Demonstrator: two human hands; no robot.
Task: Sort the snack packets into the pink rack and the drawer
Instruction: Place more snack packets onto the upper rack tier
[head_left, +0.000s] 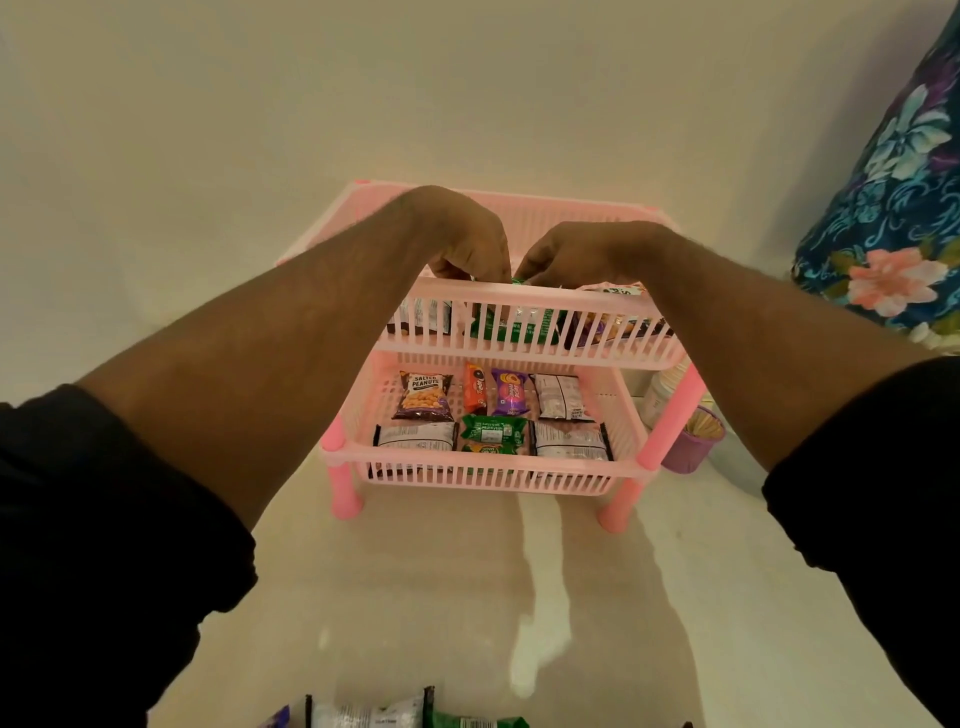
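Note:
A pink two-tier rack (519, 470) stands on the pale counter against the wall. Its lower tier holds several snack packets, among them a salted peanuts packet (423, 396) and a small green packet (493, 430). Both hands reach into the upper tier. My left hand (462, 236) and my right hand (576, 252) meet fingertip to fingertip over a green packet (519, 325) lying there. The rack's front rim hides the fingertips, so the exact grip is unclear. More packets lie on either side of it in the upper tier.
Loose packets (374, 714) lie at the counter's near edge. A purple cup of sticks (696, 441) and a white jar (662, 397) stand right of the rack. Floral blue fabric (893, 208) hangs at the far right.

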